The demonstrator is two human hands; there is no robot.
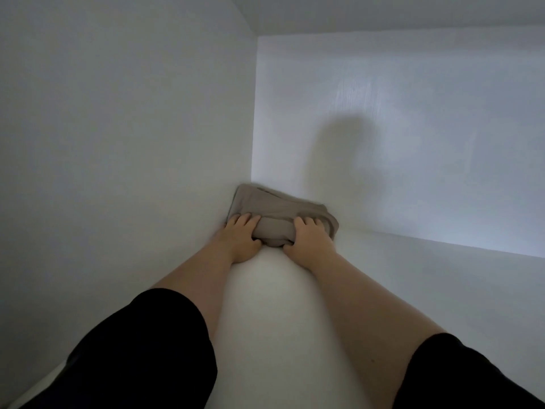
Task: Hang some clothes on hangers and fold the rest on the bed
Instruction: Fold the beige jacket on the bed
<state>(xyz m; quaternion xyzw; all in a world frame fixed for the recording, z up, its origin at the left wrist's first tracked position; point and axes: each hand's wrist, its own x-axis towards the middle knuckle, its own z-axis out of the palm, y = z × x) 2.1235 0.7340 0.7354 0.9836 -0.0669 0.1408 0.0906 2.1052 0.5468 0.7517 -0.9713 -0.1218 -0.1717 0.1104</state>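
From the head camera we're looking into a white cupboard compartment, dim, with pale light on the back wall (413,137). A folded beige garment (274,206) lies on the shelf (295,320), deep in the far left corner. Its left edge is against the side wall (118,143) and its far edge is at, or just short of, the back wall.

Both arms reach straight in. The left hand (240,242) is clamped on the near left part of the bundle, fingers curled over the top and thumb tucked in at the front edge. The right hand (309,242) does the same on the near right part, knuckles up, fingers hooked over the cloth and thumb pinching in below. Between the two hands the fabric bunches into a thick roll at the front.

Both forearms are bare and run low above the shelf. A black sleeve (141,349) covers the left upper arm, and another black sleeve (460,376) covers the right. A soft grey shadow (348,154) falls on the back wall above the garment. The compartment's top panel (383,10) shows along the upper edge.
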